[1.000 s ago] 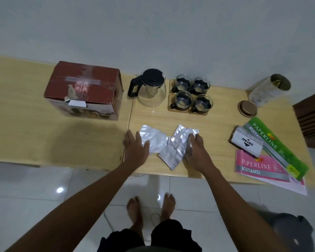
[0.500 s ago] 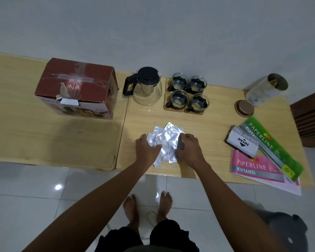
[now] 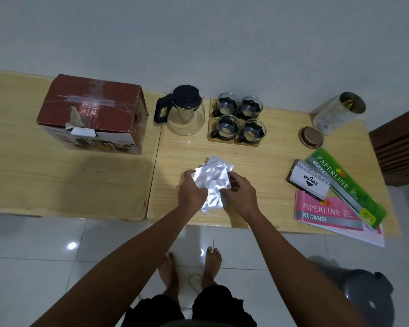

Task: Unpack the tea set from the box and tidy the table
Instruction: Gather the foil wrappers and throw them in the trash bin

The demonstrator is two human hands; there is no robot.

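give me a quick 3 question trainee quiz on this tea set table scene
1. True or false: the glass teapot stands between the red cardboard box and the glass cups.
2. How many glass cups sit on the wooden coasters?
3. What do the left hand and right hand grip? A) silver foil wrappers B) stamp pad box C) round brown lid

Key: 1 true; 2 four; 3 A
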